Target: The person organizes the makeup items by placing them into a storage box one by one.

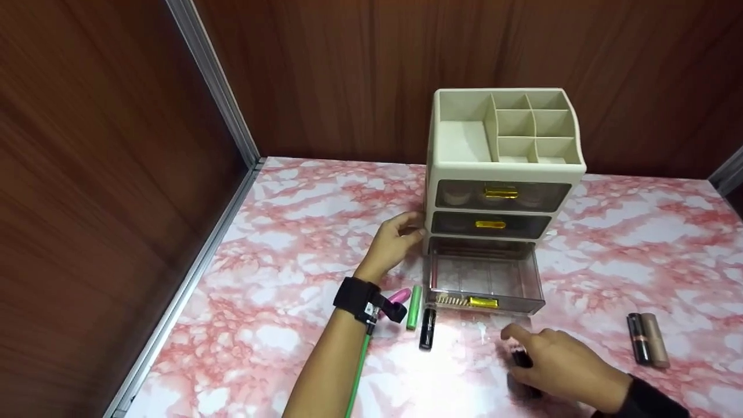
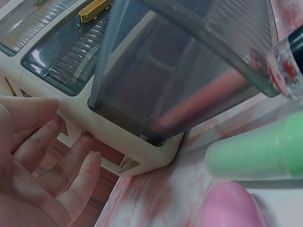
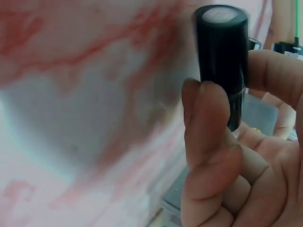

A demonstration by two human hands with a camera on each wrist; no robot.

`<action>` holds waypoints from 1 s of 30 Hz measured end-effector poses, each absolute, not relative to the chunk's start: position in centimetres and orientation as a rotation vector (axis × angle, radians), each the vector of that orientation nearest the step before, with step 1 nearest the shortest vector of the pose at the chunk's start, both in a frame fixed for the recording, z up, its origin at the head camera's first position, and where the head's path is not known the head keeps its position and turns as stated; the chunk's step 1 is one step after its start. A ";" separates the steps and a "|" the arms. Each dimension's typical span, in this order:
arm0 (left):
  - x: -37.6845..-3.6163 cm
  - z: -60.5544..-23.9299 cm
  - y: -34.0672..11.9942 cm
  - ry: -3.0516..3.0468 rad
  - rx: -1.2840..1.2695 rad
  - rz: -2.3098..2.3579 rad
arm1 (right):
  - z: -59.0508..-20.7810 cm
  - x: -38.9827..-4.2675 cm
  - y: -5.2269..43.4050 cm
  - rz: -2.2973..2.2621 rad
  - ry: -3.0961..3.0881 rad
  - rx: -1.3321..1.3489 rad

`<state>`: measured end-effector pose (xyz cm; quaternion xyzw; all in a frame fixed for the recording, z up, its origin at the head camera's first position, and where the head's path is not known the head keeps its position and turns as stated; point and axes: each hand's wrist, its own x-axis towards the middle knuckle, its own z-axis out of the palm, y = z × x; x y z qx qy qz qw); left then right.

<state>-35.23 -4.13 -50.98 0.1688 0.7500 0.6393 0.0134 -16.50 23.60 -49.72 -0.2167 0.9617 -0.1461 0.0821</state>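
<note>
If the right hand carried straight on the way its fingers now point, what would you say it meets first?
Probably the open bottom drawer of the organiser: the right hand, gripping a black tube, points up and left towards the drawer's front. Depth is unclear, so it might pass beside it.

The black lipstick tube [image 3: 221, 61] is a glossy dark cylinder with a flat, paler end cap, pinched between the thumb and curled fingers of the right hand [image 1: 560, 363] just above the pink marbled tabletop, in front of the pulled-out drawer. The cream drawer organiser [image 1: 504, 168] stands upright with divided compartments on top and three smoky transparent drawers with gold handles; its bottom drawer [image 1: 484, 280] is open, and the left hand [image 1: 395, 241] touches its lower left corner.
</note>
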 end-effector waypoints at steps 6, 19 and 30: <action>-35.5 -50.8 -4.1 2.363 0.518 1.970 | -47.2 -17.4 23.0 -0.565 2.840 -0.662; -35.5 -50.9 -4.1 2.355 0.559 1.979 | -43.9 -20.6 22.2 -0.806 2.971 -0.661; -35.2 -50.8 -4.0 2.357 0.552 1.984 | -44.1 -22.1 21.4 -0.911 2.974 -0.607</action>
